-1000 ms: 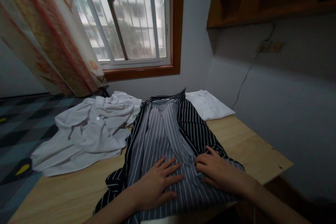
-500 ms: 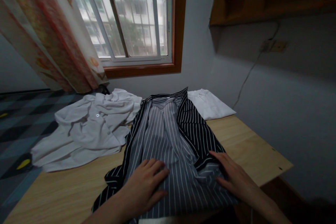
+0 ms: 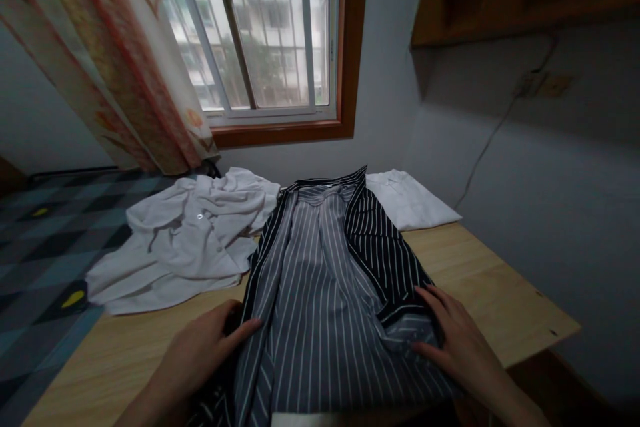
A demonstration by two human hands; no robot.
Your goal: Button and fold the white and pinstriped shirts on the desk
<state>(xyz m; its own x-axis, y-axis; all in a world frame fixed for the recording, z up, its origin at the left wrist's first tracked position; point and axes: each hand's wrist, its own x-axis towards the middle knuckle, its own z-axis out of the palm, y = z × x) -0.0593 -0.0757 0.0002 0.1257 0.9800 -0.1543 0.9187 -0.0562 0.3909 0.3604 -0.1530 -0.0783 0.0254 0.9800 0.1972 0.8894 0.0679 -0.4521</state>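
Note:
A black-and-white striped shirt [image 3: 320, 307] lies spread on the wooden table, its collar end toward the window and its greyer inside facing up. At its left edge, my left hand [image 3: 205, 343] has the thumb over the cloth and the fingers curled round the edge, partly hidden. On the opposite side, my right hand [image 3: 453, 337] rests on the turned-back front panel, thumb and fingers apart. The shirt's near hem reaches the table's front edge.
A crumpled white shirt [image 3: 175, 247] lies to the left on the table [image 3: 480, 280], and a folded white garment [image 3: 413, 200] at the back right. Beyond the left side is a checked bedspread [image 3: 40, 233]. A cable [image 3: 475, 163] hangs on the right wall under a shelf [image 3: 460, 33].
My left hand has moved left from the middle of the striped shirt to its left edge and closed there. My right hand stays at the right side. The view has shifted slightly left.

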